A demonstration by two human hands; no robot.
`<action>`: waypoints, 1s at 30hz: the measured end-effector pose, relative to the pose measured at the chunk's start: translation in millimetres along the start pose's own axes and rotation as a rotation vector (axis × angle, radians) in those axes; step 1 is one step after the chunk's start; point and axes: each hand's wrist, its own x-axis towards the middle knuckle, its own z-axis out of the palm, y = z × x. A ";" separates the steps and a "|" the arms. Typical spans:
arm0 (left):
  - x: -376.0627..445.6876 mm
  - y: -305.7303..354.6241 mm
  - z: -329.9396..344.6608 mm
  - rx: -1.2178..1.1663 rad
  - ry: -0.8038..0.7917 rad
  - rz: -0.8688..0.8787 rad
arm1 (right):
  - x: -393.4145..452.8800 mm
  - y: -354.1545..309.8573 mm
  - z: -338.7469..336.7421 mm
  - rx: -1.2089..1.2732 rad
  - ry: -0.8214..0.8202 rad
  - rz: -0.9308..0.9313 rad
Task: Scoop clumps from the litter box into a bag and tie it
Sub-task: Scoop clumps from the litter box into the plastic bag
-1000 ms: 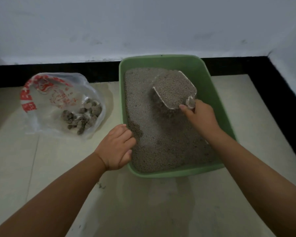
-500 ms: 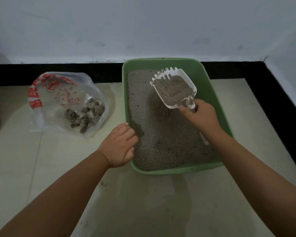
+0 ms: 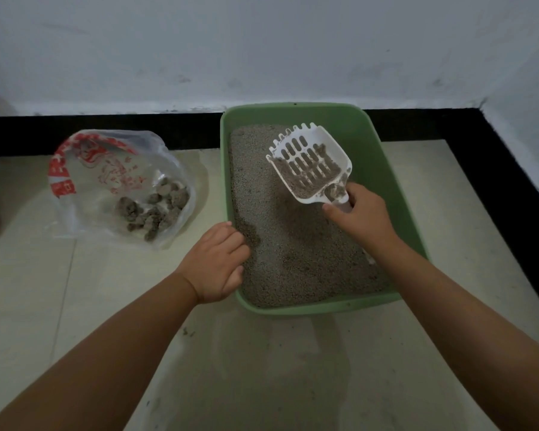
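A green rectangular plastic litter box (image 3: 386,169) sits on the pale tiled floor (image 3: 448,275) against a black skirting strip (image 3: 106,129) below the white wall (image 3: 262,42), and it is filled with grey granular litter (image 3: 293,259). The right hand (image 3: 363,213) grips the handle of a white slotted plastic scoop (image 3: 310,164), its fingers (image 3: 330,208) curled round the handle with the thumb laid along its near side; the scoop is held above the litter over the far half of the box, tilted so that its toothed edge points up and away, and a thin layer of litter clings between the slots and in the pocket by the handle. The left hand (image 3: 215,262) rests on the near left rim of the box, its fingers curled loosely over the edge with the tips touching the litter, holding nothing that can be made out. To the left of the box, apart from it, a clear plastic bag with red print (image 3: 84,169) lies open on the floor, with a heap of grey clumps (image 3: 154,209) inside at its right side.
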 end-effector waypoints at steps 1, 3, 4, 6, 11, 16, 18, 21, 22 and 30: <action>0.2 0.2 -0.4 0.005 -0.004 -0.006 | -0.3 -0.4 0.8 -0.007 -0.001 -0.005; 1.0 1.1 -1.6 0.013 -0.013 -0.013 | -0.9 -1.4 1.6 -0.010 -0.003 -0.010; 0.9 1.2 -1.6 0.014 -0.016 -0.012 | -1.3 -1.9 1.9 -0.007 -0.005 -0.008; 1.4 2.0 -2.5 0.005 -0.025 -0.012 | -1.9 -2.7 2.5 0.008 -0.009 0.001; 1.9 2.9 -4.4 0.029 -0.054 -0.045 | -1.0 -1.5 4.6 0.053 -0.056 0.068; 1.6 3.6 -5.8 0.027 -0.073 -0.063 | -3.4 -2.4 6.6 0.129 -0.113 0.139; -1.2 5.2 -7.9 0.006 -0.076 -0.081 | -6.3 -7.0 8.2 0.126 -0.146 0.130; -13.8 4.9 -19.8 -0.047 -0.036 -0.222 | -15.9 -22.4 12.7 0.125 -0.203 0.085; -19.4 2.0 -26.4 -0.045 -0.016 -0.303 | -21.0 -29.5 15.1 0.131 -0.224 0.062; -75.7 -49.0 -87.7 0.168 0.128 -0.969 | -51.8 -74.2 61.4 0.001 -0.458 -0.077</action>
